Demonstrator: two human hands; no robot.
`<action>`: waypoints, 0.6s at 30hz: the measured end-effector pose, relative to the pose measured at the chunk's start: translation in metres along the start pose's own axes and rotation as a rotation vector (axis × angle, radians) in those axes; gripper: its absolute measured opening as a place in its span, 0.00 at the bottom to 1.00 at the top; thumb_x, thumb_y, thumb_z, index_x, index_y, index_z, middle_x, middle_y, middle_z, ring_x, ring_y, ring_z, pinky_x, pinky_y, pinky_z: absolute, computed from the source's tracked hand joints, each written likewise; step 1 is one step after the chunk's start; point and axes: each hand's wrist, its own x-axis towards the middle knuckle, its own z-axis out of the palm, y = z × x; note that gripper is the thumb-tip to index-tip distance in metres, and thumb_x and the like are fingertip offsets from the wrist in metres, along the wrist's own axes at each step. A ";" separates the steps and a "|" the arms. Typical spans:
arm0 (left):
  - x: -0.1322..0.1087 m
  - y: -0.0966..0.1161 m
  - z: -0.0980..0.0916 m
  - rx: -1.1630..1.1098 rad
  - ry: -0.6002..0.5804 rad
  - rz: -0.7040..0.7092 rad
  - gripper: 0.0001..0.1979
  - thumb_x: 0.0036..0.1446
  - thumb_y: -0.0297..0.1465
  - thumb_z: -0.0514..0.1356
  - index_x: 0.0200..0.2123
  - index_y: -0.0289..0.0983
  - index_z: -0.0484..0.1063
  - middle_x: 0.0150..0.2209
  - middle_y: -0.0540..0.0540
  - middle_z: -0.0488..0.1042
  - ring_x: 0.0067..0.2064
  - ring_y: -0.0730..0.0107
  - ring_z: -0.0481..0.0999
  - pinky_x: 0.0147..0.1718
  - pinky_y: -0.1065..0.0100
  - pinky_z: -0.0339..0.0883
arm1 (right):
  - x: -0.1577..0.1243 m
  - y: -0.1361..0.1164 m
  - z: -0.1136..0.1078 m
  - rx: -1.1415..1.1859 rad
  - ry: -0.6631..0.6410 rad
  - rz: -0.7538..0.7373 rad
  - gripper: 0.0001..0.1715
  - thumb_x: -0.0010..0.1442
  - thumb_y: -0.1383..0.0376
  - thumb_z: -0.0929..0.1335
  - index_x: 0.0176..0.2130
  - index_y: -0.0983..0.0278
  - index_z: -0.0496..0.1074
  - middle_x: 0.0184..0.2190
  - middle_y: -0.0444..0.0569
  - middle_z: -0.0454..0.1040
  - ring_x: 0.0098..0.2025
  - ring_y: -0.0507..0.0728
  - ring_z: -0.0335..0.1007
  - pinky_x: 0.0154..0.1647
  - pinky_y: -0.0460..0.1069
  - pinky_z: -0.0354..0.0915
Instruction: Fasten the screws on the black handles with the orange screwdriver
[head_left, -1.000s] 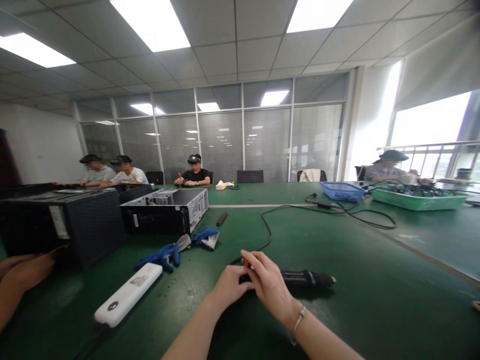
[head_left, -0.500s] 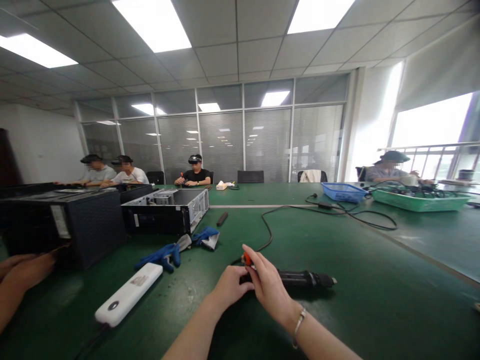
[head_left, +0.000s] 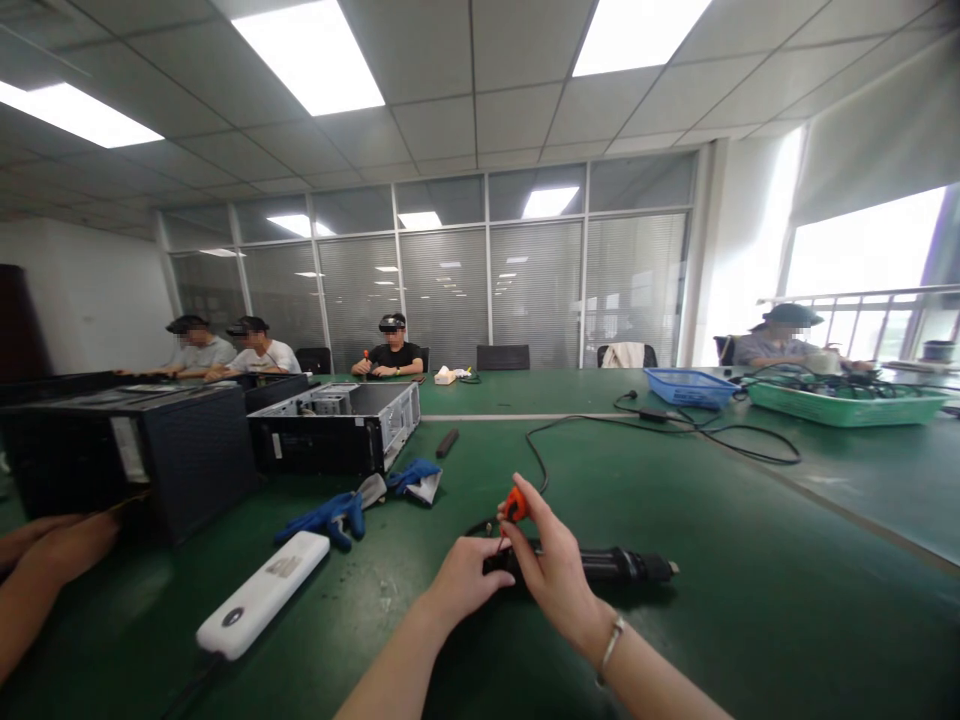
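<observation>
two hands work close together at the near edge: the left hand (head_left: pixel 469 580) is curled around the near end of a black corded tool (head_left: pixel 607 565), and the right hand (head_left: pixel 555 570), a thin bracelet (head_left: pixel 610 650) on its wrist, pinches a small orange piece (head_left: pixel 514 505) just above that tool. the white oblong device (head_left: pixel 262 595) lies to their left on the green bench (head_left: pixel 750 610), with a co-worker's hand (head_left: pixel 64 545) resting farther left beside a dark computer case (head_left: pixel 195 470). a pair of blue work gloves (head_left: pixel 326 518) sits just past the white device, and beyond them stands an open computer case (head_left: pixel 337 430), its metal insides showing. a short black rod (head_left: pixel 447 443) lies just to its right. a thin black cable (head_left: pixel 660 425) loops across the bench toward a blue plastic basket (head_left: pixel 688 387), whose contents are too small to tell, and a green tray (head_left: pixel 847 405) heaped with tangled black cables. seated co-workers (head_left: pixel 390 350) line the far side, before a glass partition with blinds (head_left: pixel 536 290).
</observation>
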 end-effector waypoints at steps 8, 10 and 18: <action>-0.002 -0.001 0.002 -0.049 -0.009 -0.033 0.11 0.51 0.29 0.60 0.38 0.35 0.79 0.37 0.47 0.80 0.38 0.63 0.77 0.39 0.70 0.66 | -0.008 -0.017 -0.041 -0.119 -0.345 -0.129 0.32 0.63 0.65 0.63 0.64 0.55 0.52 0.46 0.50 0.74 0.46 0.57 0.73 0.48 0.52 0.70; -0.002 -0.002 0.002 -0.094 -0.012 0.006 0.14 0.52 0.28 0.59 0.43 0.37 0.77 0.41 0.47 0.79 0.41 0.63 0.77 0.43 0.69 0.66 | -0.020 -0.019 -0.055 -0.152 -0.443 -0.206 0.32 0.62 0.66 0.64 0.63 0.53 0.53 0.48 0.50 0.73 0.49 0.57 0.72 0.50 0.51 0.70; -0.001 -0.008 0.005 -0.034 0.005 -0.016 0.24 0.49 0.32 0.65 0.52 0.42 0.72 0.50 0.46 0.75 0.50 0.60 0.74 0.52 0.64 0.63 | -0.048 -0.006 -0.079 -0.055 -0.606 -0.294 0.23 0.61 0.67 0.65 0.55 0.49 0.66 0.36 0.45 0.76 0.34 0.53 0.74 0.35 0.43 0.71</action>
